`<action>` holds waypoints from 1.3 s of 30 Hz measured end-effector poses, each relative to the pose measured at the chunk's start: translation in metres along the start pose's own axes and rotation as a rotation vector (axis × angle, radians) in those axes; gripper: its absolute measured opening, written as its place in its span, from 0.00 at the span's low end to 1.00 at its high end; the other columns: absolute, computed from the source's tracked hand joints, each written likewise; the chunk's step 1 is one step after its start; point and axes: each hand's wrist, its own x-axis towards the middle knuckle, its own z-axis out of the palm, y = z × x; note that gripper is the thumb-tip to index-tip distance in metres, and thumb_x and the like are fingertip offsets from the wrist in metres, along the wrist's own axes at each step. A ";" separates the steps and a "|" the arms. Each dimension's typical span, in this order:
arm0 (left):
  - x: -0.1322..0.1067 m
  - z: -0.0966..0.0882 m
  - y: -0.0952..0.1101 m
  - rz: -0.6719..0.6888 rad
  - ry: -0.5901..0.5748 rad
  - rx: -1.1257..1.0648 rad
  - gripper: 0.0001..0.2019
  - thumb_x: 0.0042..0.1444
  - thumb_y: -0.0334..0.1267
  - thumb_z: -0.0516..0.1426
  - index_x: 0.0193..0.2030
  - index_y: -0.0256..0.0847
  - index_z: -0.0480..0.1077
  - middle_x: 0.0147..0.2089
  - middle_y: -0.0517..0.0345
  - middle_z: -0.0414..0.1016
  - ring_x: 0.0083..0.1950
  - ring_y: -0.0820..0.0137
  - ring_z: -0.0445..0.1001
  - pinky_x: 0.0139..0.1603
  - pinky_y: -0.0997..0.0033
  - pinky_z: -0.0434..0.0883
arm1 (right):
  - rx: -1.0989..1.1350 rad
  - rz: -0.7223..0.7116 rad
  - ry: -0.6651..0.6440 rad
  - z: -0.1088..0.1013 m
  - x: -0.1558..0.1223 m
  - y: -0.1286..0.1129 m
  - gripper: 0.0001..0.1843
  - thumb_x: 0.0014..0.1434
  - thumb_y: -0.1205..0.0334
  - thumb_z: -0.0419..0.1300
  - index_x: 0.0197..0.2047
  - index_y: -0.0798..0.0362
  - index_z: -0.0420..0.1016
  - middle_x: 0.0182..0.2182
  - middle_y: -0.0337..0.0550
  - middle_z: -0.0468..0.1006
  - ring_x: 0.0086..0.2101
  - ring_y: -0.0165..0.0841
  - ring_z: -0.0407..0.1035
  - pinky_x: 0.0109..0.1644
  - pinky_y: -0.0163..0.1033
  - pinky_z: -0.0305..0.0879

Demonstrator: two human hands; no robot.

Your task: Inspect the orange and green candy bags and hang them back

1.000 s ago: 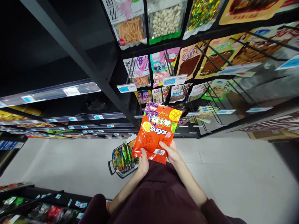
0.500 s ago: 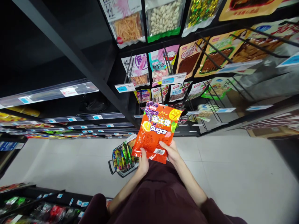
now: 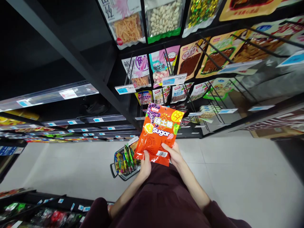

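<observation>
An orange bag of candy [image 3: 158,136] with "sugar" and fruit printed on it is held up in front of my body, its printed face toward me. My left hand [image 3: 146,166] grips its lower left edge, thumb on the front and the other fingers hidden behind. At the lower right edge, my right hand [image 3: 174,154] pinches the bag the same way, thumb near the barcode. Below and left of the bag, a shopping basket [image 3: 123,176] on the floor holds several shiny green and colourful packets [image 3: 128,157], partly hidden by the bag and my left hand.
Ahead, a dark rack [image 3: 133,110] has snack bags hanging on hooks, among them a pistachio bag [image 3: 163,19] and a marshmallow bag [image 3: 163,65]. Shelves with price tags [image 3: 98,120] run to the left. A low display [image 3: 42,212] stands at the lower left, on pale floor tiles [image 3: 232,171].
The view has shifted very slightly, so the hanging bags sit a little further left. Both hands keep the orange bag of candy in the same hold.
</observation>
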 end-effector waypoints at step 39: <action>-0.006 0.008 0.020 0.318 -0.289 0.292 0.22 0.56 0.39 0.63 0.58 0.41 0.69 0.60 0.47 0.72 0.62 0.55 0.70 0.67 0.49 0.64 | 0.071 0.036 0.012 -0.005 0.000 0.000 0.17 0.49 0.62 0.73 0.44 0.50 0.79 0.44 0.42 0.83 0.41 0.38 0.78 0.47 0.41 0.76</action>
